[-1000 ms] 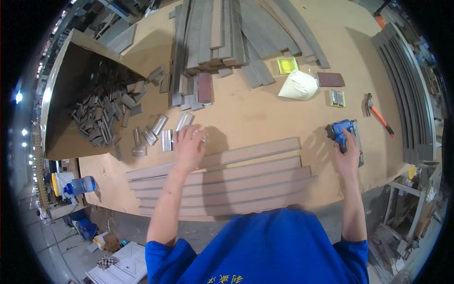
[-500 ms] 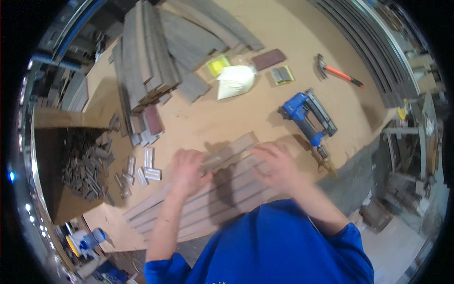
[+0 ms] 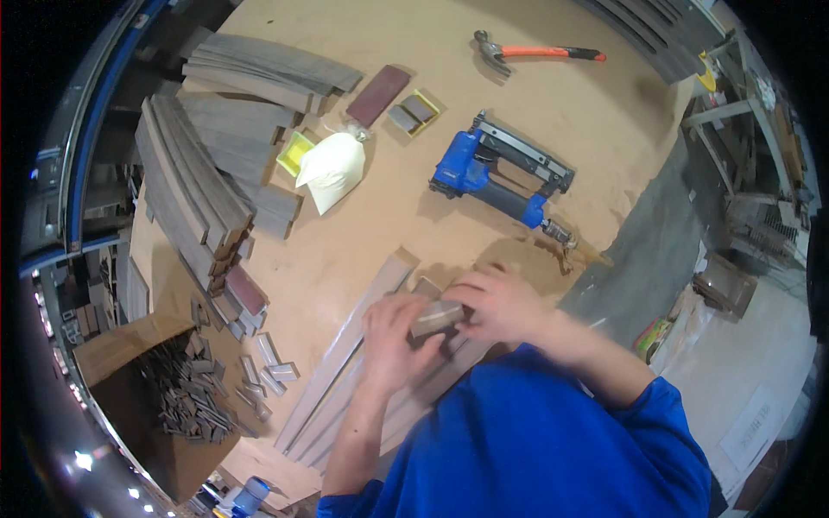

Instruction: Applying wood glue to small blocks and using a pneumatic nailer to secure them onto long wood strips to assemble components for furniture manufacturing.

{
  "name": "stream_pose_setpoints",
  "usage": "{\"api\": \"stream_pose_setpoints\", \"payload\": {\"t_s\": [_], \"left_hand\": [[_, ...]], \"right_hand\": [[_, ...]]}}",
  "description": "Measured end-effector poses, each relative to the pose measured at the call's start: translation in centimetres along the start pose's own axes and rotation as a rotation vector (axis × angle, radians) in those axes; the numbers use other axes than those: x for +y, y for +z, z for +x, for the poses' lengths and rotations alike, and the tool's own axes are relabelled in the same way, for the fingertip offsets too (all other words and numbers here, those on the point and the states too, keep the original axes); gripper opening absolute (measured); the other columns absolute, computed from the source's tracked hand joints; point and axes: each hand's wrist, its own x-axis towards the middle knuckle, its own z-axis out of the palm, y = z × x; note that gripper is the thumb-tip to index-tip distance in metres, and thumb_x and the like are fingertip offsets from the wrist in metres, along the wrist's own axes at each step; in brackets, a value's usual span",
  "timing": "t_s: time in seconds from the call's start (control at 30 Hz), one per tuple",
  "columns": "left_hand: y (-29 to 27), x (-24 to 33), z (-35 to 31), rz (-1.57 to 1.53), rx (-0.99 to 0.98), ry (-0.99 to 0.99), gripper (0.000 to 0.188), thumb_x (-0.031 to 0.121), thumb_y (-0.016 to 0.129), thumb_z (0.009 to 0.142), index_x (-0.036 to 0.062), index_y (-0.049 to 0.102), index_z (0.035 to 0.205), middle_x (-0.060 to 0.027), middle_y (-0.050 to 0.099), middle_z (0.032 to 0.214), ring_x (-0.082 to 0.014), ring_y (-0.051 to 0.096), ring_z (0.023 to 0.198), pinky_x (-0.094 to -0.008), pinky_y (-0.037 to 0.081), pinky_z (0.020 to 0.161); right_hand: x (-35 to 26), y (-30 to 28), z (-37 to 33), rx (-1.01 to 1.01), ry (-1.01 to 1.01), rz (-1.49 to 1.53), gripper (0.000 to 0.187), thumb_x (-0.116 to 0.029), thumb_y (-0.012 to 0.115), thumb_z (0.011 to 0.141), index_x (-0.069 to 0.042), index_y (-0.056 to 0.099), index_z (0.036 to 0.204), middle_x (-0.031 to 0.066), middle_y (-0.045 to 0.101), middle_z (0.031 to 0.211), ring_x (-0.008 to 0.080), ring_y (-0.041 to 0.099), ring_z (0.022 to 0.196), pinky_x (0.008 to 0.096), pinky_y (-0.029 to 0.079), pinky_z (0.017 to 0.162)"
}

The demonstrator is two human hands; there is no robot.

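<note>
My left hand (image 3: 395, 341) and my right hand (image 3: 501, 304) are close together, fingers curled round a grey-brown wood piece (image 3: 438, 319). Only its pale end shows between them; how far it runs behind the fingers is hidden. Below the hands, several long wooden slats (image 3: 345, 350) lie side by side at the near edge of the table, partly covered by my arms. Beyond my right hand a blue nail gun (image 3: 501, 177) rests on its side.
An orange-handled hammer (image 3: 540, 53) lies at the back. Stacked curved slats (image 3: 190, 190), a white bag (image 3: 332, 168) and a dark red block (image 3: 378, 95) sit left of it. At lower left, a cardboard box (image 3: 138, 341) holds many small wood pieces, with short silvery strips (image 3: 268, 350) beside it.
My hands have drawn closer together, and the wood piece between them now has its end toward me. The whole view has turned, so the table's things appear rotated and shifted left.
</note>
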Motion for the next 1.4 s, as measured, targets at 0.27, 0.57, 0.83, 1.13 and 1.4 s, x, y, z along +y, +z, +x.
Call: {"api": "stream_pose_setpoints", "payload": {"t_s": [0.27,0.57,0.83,1.13,1.4], "left_hand": [[0.5,-6.5,1.5,0.207,0.05,-0.316,0.068,0.018,0.083,0.081,0.0084,0.058,0.143,-0.0164,0.058,0.135,-0.0365,0.051,0.129,-0.0503,0.04,0.111],[0.3,-6.6,1.9,0.289,0.271,-0.267,0.055,0.018,0.083,0.083,0.0082,0.063,0.133,-0.0165,0.06,0.131,-0.0389,0.055,0.124,-0.0512,0.043,0.107],[3.9,-4.2,-2.6,-0.053,0.189,-0.429,0.052,0.025,0.087,0.082,0.0081,0.067,0.127,-0.0157,0.062,0.12,-0.0368,0.058,0.114,-0.0484,0.047,0.101],[3.0,-3.7,-1.8,0.106,0.199,-0.31,0.04,0.03,0.086,0.083,0.0103,0.071,0.115,-0.0121,0.061,0.118,-0.033,0.057,0.115,-0.0456,0.048,0.098],[4.2,-4.3,-2.3,0.071,0.36,-0.367,0.048,0.03,0.088,0.082,0.0085,0.069,0.12,-0.0133,0.062,0.117,-0.035,0.057,0.114,-0.0471,0.046,0.1]], "right_hand": [[3.6,-2.6,-0.1,0.326,0.213,-0.081,0.049,-0.02,0.087,0.072,-0.013,0.071,0.118,0.0065,0.066,0.112,0.0281,0.066,0.099,0.0396,0.056,0.086],[2.7,-1.6,3.0,0.29,0.195,-0.159,0.049,-0.019,0.086,0.073,-0.014,0.069,0.12,0.0049,0.065,0.113,0.0269,0.065,0.101,0.0402,0.056,0.087],[2.7,-1.0,4.6,0.207,0.212,-0.218,0.049,-0.016,0.084,0.073,-0.012,0.069,0.12,0.0068,0.063,0.118,0.0312,0.062,0.108,0.0451,0.055,0.09],[2.4,-0.9,5.4,0.23,0.235,-0.242,0.049,-0.014,0.083,0.076,-0.013,0.07,0.123,0.01,0.063,0.121,0.0339,0.061,0.109,0.0471,0.055,0.092],[2.6,-0.9,5.5,0.238,0.214,-0.222,0.049,-0.013,0.082,0.076,-0.012,0.07,0.124,0.0107,0.063,0.121,0.035,0.062,0.109,0.0477,0.055,0.092]]}}
